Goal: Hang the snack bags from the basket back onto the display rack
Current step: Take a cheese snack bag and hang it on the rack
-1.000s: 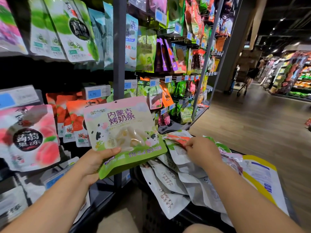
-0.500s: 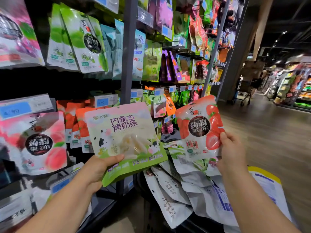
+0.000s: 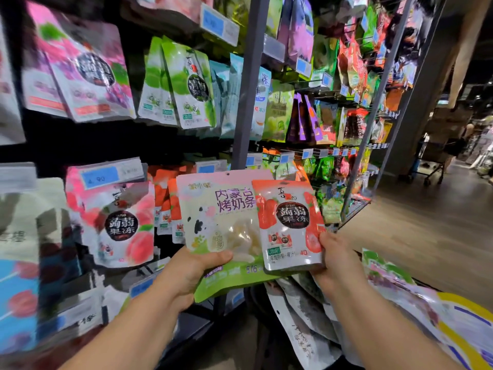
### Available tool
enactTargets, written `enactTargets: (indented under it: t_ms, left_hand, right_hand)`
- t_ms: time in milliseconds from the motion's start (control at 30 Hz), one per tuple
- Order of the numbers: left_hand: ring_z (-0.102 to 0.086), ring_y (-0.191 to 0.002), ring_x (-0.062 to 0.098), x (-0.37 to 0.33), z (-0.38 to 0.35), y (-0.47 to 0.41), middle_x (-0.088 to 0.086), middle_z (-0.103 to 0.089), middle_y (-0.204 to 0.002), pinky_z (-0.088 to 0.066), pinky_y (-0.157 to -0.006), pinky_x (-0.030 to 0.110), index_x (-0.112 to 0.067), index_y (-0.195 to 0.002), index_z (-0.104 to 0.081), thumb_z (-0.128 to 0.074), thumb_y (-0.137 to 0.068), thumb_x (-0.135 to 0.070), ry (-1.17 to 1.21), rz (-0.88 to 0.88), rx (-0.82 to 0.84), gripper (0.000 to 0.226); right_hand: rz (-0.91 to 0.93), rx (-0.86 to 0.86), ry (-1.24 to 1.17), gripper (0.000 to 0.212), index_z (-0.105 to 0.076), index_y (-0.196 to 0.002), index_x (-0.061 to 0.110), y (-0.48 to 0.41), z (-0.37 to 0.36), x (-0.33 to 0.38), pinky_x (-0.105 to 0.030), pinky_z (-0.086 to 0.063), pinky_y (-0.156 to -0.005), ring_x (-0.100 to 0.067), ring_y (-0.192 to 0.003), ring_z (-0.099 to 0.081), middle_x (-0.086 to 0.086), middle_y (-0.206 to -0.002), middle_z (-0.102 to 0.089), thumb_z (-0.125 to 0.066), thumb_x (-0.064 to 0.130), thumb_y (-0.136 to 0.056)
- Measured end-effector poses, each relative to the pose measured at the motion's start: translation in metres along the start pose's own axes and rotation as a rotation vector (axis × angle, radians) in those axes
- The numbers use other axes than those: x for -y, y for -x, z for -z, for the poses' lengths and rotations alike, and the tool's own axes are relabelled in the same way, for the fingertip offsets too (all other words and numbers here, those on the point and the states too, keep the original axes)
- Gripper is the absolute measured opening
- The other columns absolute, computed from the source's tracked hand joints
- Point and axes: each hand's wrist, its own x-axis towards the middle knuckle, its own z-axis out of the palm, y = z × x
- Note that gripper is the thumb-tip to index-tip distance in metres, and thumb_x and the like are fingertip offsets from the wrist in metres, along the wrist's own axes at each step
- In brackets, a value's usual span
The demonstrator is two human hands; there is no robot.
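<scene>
Milk-strip bag (image 3: 221,222) gripped low by left hand (image 3: 197,268), thumb curled over front. Long axis vertical, hang hole up, print facing camera. Red jelly bag (image 3: 289,225) pinched at lower right corner by right hand (image 3: 336,260). Upright, top leaned slightly left, overlapped onto milk-strip bag's right edge. Both held before display rack (image 3: 249,76). Matching red bags (image 3: 165,204) hung behind, partly hidden. Pile of bags (image 3: 304,335) seen below hands.
</scene>
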Motion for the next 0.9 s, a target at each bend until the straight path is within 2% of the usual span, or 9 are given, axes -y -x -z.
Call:
enactTargets:
  t_ms: [100, 167, 267, 367, 433, 533, 700, 833, 900]
  left_hand:
    - [-0.074, -0.076, 0.031, -0.002, 0.01, 0.008, 0.019, -0.075, -0.093, -0.059, -0.056, 0.031, 0.003, -0.104, -0.07, -0.077, -0.068, 0.004, 0.005, -0.005, -0.051, 0.037]
    - [-0.074, -0.081, 0.034, -0.004, 0.018, 0.011, 0.021, -0.075, -0.095, -0.06, -0.067, 0.037, 0.005, -0.106, -0.07, -0.08, -0.06, -0.001, 0.017, 0.003, -0.079, 0.048]
    - [-0.074, -0.08, 0.033, -0.007, 0.033, 0.016, 0.02, -0.075, -0.093, -0.061, -0.063, 0.035, 0.005, -0.105, -0.07, -0.08, -0.061, -0.002, -0.001, 0.014, -0.115, 0.046]
    - [-0.073, -0.062, 0.02, -0.01, 0.048, 0.023, 0.012, -0.076, -0.079, -0.054, -0.049, 0.021, 0.007, -0.099, -0.071, -0.077, -0.074, 0.003, -0.029, 0.014, -0.173, 0.026]
    - [-0.074, -0.069, 0.017, -0.012, 0.06, 0.026, 0.01, -0.077, -0.085, -0.057, -0.061, 0.022, 0.002, -0.1, -0.072, -0.082, -0.07, 0.001, -0.063, -0.006, -0.185, 0.031]
    - [-0.073, -0.096, 0.026, -0.017, 0.077, 0.032, 0.009, -0.076, -0.103, -0.052, -0.097, 0.042, -0.007, -0.106, -0.073, -0.092, -0.05, -0.012, -0.129, -0.02, -0.181, 0.059]
    - [-0.072, -0.099, 0.026, -0.03, 0.103, 0.042, 0.007, -0.076, -0.103, -0.05, -0.101, 0.044, -0.009, -0.109, -0.072, -0.088, -0.056, -0.011, -0.232, -0.047, -0.198, 0.056]
    - [-0.072, -0.099, 0.026, -0.038, 0.127, 0.051, 0.009, -0.076, -0.104, -0.052, -0.097, 0.039, -0.008, -0.108, -0.072, -0.087, -0.064, -0.001, -0.315, -0.055, -0.235, 0.047]
    - [-0.072, -0.1, 0.025, -0.04, 0.138, 0.057, 0.006, -0.076, -0.102, -0.05, -0.098, 0.039, -0.011, -0.106, -0.072, -0.091, -0.057, -0.006, -0.355, -0.062, -0.248, 0.053]
  right_hand:
    - [0.015, 0.034, 0.114, 0.019, -0.059, -0.097, 0.001, 0.002, -0.016, -0.007, -0.041, -0.056, -0.068, -0.03, -0.074, -0.064, -0.026, -0.101, -0.064, -0.041, 0.002, -0.1]
    - [0.011, 0.082, 0.156, 0.024, -0.058, -0.083, 0.002, 0.004, -0.027, -0.012, -0.043, -0.053, -0.071, -0.03, -0.07, -0.063, -0.026, -0.097, -0.063, -0.039, -0.001, -0.097]
    - [-0.055, 0.155, 0.182, 0.023, -0.065, -0.09, -0.002, 0.008, -0.045, -0.02, -0.05, -0.056, -0.076, -0.033, -0.077, -0.069, -0.022, -0.096, -0.072, -0.053, 0.015, -0.1]
    - [-0.127, 0.275, 0.22, 0.038, -0.07, -0.099, -0.002, 0.019, -0.064, -0.029, -0.044, -0.06, -0.073, -0.033, -0.082, -0.073, -0.021, -0.094, -0.075, -0.078, 0.026, -0.075]
    - [-0.184, 0.385, 0.277, 0.056, -0.069, -0.106, -0.002, 0.024, -0.075, -0.036, -0.047, -0.059, -0.078, -0.036, -0.087, -0.073, -0.022, -0.097, -0.074, -0.084, 0.02, -0.057]
    - [-0.244, 0.484, 0.382, 0.044, -0.069, -0.107, 0.0, 0.021, -0.089, -0.042, -0.045, -0.061, -0.073, -0.036, -0.087, -0.073, -0.021, -0.097, -0.074, -0.083, 0.008, -0.065]
    - [-0.236, 0.55, 0.43, 0.032, -0.067, -0.107, -0.003, 0.001, -0.116, -0.055, -0.041, -0.061, -0.065, -0.033, -0.079, -0.074, -0.023, -0.095, -0.074, -0.075, -0.003, -0.076]
    - [-0.197, 0.527, 0.319, 0.034, -0.065, -0.106, 0.002, -0.013, -0.132, -0.071, -0.039, -0.06, -0.059, -0.03, -0.074, -0.074, -0.02, -0.091, -0.075, -0.075, -0.003, -0.074]
    - [-0.188, 0.501, 0.267, 0.032, -0.063, -0.104, 0.003, -0.017, -0.137, -0.079, -0.04, -0.06, -0.059, -0.029, -0.072, -0.073, -0.019, -0.089, -0.074, -0.074, -0.006, -0.075]
